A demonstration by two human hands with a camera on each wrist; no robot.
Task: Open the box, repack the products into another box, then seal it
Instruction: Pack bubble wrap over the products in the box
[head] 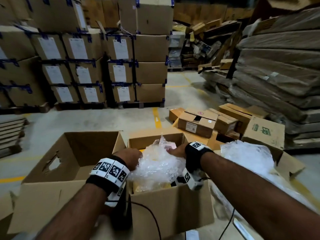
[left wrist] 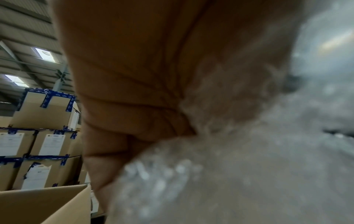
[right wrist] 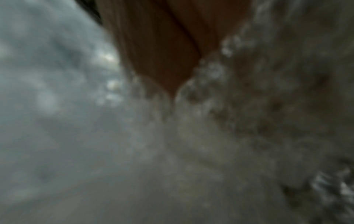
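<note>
Two open cardboard boxes stand in front of me. The big left box (head: 52,193) shows a bare inside. The middle box (head: 169,210) holds a crumpled wad of bubble wrap (head: 155,167) over yellow products (head: 161,185), which are mostly hidden. My left hand (head: 132,158) grips the wad's left side, fingers curled into it. My right hand (head: 175,150) holds its far right top. The left wrist view shows the left hand (left wrist: 143,98) closed on the bubble wrap (left wrist: 229,174). Blurred bubble wrap (right wrist: 210,136) surrounds the right hand (right wrist: 162,53) in the right wrist view.
A second heap of bubble wrap (head: 247,158) lies in a box at the right. Small cartons (head: 199,123) are scattered on the floor behind. Stacked taped boxes on pallets (head: 86,66) fill the back left, flattened cardboard stacks (head: 277,66) the right. Cables (head: 152,217) hang from my wrists.
</note>
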